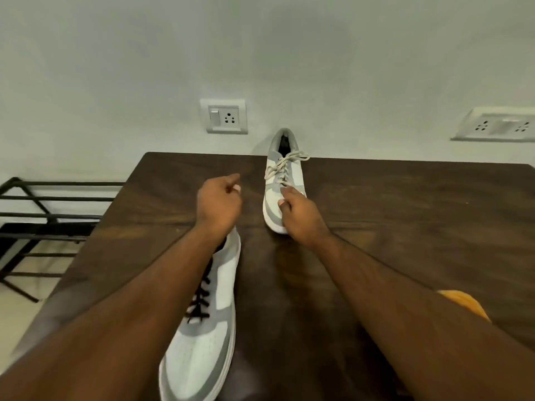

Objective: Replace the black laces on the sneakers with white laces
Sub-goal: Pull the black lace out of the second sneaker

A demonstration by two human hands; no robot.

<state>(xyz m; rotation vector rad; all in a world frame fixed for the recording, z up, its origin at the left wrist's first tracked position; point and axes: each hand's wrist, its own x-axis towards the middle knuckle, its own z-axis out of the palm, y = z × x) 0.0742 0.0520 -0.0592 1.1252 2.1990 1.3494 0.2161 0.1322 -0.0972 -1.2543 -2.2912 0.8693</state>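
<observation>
A dark wooden counter [405,227] stands against a pale wall, and two grey-and-white sneakers lie on it. The far shoe [282,180] sits at the counter's far edge, heel toward the wall and toe pointing near, and it carries white laces [285,163] tied in a loose bow near its mouth. The near shoe [205,328] lies left of centre with its toe nearest the camera, and black laces [199,299] cross its eyelets; its heel end is hidden under the left wrist.

The right hand [301,215] rests on the toe half of the far shoe. Its forefinger points along the tongue to the lowest white crossing and its thumb touches the toe cap, with the other fingers curled under. This grip looks like a light touch more than a pinch, though the frame is soft there and I cannot tell for sure.

The left hand [220,201] hangs above the counter just left of the far shoe, apart from it. Its fingers are loosely curled with thumb and forefinger tips close together, and nothing shows between them.

On the wall, a switch and socket plate [223,116] sits above the counter's far edge, and a second socket plate [495,128] is far right. A black metal rack [43,215] stands left of the counter. Something orange [463,306] shows beyond the right forearm.
</observation>
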